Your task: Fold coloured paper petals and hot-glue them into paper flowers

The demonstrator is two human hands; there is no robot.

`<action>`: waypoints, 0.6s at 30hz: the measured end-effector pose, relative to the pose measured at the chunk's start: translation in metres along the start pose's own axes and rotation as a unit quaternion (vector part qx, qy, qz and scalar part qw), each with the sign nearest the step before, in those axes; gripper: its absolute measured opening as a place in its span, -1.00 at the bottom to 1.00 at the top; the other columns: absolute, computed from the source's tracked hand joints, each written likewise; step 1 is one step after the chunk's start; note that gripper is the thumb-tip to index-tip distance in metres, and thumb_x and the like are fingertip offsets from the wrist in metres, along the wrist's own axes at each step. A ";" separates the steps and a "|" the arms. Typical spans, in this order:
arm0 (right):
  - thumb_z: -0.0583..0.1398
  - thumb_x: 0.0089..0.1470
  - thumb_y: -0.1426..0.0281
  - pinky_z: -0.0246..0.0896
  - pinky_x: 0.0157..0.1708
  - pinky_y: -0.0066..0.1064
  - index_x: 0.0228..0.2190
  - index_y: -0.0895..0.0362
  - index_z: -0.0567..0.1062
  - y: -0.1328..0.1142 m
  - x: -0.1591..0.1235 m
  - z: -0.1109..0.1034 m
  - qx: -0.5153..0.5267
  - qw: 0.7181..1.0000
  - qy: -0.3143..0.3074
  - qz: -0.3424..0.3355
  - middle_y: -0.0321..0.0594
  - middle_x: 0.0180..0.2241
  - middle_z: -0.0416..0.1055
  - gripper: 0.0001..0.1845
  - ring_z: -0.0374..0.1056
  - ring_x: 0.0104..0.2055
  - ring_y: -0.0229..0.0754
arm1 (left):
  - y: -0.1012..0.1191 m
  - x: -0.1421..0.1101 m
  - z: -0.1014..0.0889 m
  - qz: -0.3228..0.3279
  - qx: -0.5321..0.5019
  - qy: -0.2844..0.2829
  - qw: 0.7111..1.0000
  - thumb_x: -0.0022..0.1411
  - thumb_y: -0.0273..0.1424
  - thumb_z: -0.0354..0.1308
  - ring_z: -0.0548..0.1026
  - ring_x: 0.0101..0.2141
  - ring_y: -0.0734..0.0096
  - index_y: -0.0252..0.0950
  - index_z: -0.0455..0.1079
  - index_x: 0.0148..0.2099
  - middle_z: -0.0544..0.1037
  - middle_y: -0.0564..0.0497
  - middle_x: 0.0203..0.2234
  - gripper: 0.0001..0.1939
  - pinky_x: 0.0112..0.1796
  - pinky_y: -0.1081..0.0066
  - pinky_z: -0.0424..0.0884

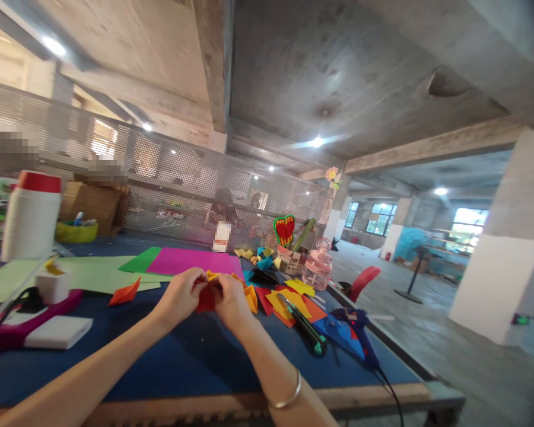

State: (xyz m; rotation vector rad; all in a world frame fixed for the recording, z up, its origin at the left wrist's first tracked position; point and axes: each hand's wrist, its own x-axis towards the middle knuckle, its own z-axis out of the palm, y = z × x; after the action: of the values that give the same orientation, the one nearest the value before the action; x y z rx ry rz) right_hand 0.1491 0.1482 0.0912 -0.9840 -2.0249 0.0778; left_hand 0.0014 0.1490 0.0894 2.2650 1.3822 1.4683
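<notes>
Both hands meet above the blue table [191,362] and pinch a small folded red paper piece [206,300]. My left hand [181,295] grips its left side, fingers curled. My right hand [232,300] closes on its right side; a metal bangle [289,397] sits on that forearm. Just past the hands lie folded yellow and orange paper pieces [251,296] and several flat yellow, red and orange sheets [289,302].
A blue glue gun [358,332] with its cord and a green-handled tool [309,332] lie at the right. Magenta [191,260] and green [98,270] paper sheets lie behind. A white bottle with red cap [30,216] stands left, a pink jar [318,267] behind. People sit beyond a mesh fence.
</notes>
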 end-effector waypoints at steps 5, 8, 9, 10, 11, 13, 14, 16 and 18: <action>0.08 0.12 0.48 0.19 -0.27 -0.40 -0.32 0.14 0.43 0.001 -0.002 0.001 -0.086 0.996 0.003 -0.017 -0.15 -0.34 0.44 -0.87 0.36 -0.28 -0.16 | -0.002 -0.001 0.001 0.038 0.023 -0.010 0.999 0.11 -0.51 -0.08 0.47 -0.32 0.31 -0.24 0.31 -0.35 0.51 -0.04 -0.39 -0.85 -0.27 0.40 0.31; 0.05 0.14 0.47 0.18 -0.28 -0.41 -0.33 0.14 0.37 0.001 -0.004 0.002 -0.152 0.988 -0.009 -0.039 -0.17 -0.35 0.40 -0.89 0.33 -0.28 -0.17 | -0.004 -0.002 -0.001 0.053 0.072 -0.039 0.995 0.15 -0.52 -0.11 0.46 -0.28 0.29 -0.27 0.31 -0.31 0.49 -0.07 -0.36 -0.82 -0.24 0.38 0.30; 0.04 0.14 0.47 0.18 -0.29 -0.42 -0.34 0.14 0.36 0.002 -0.004 0.002 -0.173 0.983 -0.019 -0.049 -0.17 -0.35 0.39 -0.90 0.32 -0.28 -0.17 | -0.003 -0.003 -0.002 0.056 0.095 -0.054 0.992 0.18 -0.52 -0.13 0.46 -0.28 0.28 -0.28 0.31 -0.30 0.48 -0.08 -0.36 -0.80 -0.24 0.37 0.30; 0.04 0.13 0.47 0.18 -0.29 -0.42 -0.34 0.15 0.34 0.002 -0.004 0.003 -0.193 0.979 -0.031 -0.058 -0.17 -0.35 0.38 -0.92 0.31 -0.28 -0.16 | -0.002 -0.004 -0.003 0.058 0.119 -0.071 0.989 0.20 -0.52 -0.16 0.46 -0.28 0.26 -0.29 0.31 -0.30 0.48 -0.09 -0.36 -0.78 -0.25 0.36 0.30; 0.05 0.12 0.49 0.19 -0.29 -0.42 -0.34 0.15 0.33 0.002 -0.004 0.003 -0.213 0.974 -0.041 -0.063 -0.16 -0.35 0.37 -0.93 0.30 -0.28 -0.16 | 0.000 -0.005 -0.004 0.058 0.143 -0.088 0.984 0.21 -0.53 -0.18 0.46 -0.28 0.25 -0.30 0.32 -0.29 0.47 -0.10 -0.36 -0.76 -0.27 0.36 0.29; 0.07 0.07 0.52 0.19 -0.29 -0.40 -0.32 0.15 0.31 0.002 -0.004 0.005 -0.248 0.965 -0.057 -0.066 -0.15 -0.32 0.35 -0.91 0.30 -0.27 -0.15 | 0.005 -0.007 -0.006 0.057 0.186 -0.111 0.975 0.19 -0.57 -0.19 0.46 -0.30 0.25 -0.31 0.32 -0.28 0.47 -0.11 -0.35 -0.74 -0.30 0.36 0.28; 0.08 0.04 0.54 0.20 -0.28 -0.40 -0.31 0.15 0.30 0.002 -0.004 0.005 -0.262 0.961 -0.063 -0.066 -0.15 -0.31 0.35 -0.88 0.29 -0.25 -0.15 | 0.007 -0.007 -0.007 0.055 0.203 -0.117 0.971 0.17 -0.58 -0.18 0.46 -0.30 0.25 -0.31 0.33 -0.29 0.47 -0.11 -0.35 -0.74 -0.32 0.37 0.27; 0.10 0.01 0.54 0.21 -0.27 -0.39 -0.30 0.15 0.29 0.001 -0.005 0.006 -0.281 0.955 -0.071 -0.066 -0.14 -0.28 0.33 -0.84 0.29 -0.24 -0.13 | 0.010 -0.008 -0.009 0.052 0.230 -0.122 0.964 0.14 -0.60 -0.16 0.47 -0.32 0.26 -0.30 0.33 -0.31 0.48 -0.09 -0.37 -0.75 -0.35 0.38 0.25; 0.12 0.00 0.51 0.21 -0.29 -0.39 -0.29 0.15 0.29 -0.001 -0.005 0.006 -0.293 0.951 -0.074 -0.063 -0.13 -0.28 0.32 -0.83 0.29 -0.24 -0.12 | 0.012 -0.007 -0.010 0.048 0.246 -0.124 0.960 0.12 -0.59 -0.14 0.47 -0.34 0.27 -0.29 0.34 -0.34 0.49 -0.07 -0.38 -0.76 -0.38 0.39 0.23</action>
State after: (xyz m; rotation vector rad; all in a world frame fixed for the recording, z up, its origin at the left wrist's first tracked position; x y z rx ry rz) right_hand 0.1454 0.1460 0.0842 -1.2291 -2.2985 -0.5651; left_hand 0.0003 0.1329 0.0961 2.7198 1.7209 0.8798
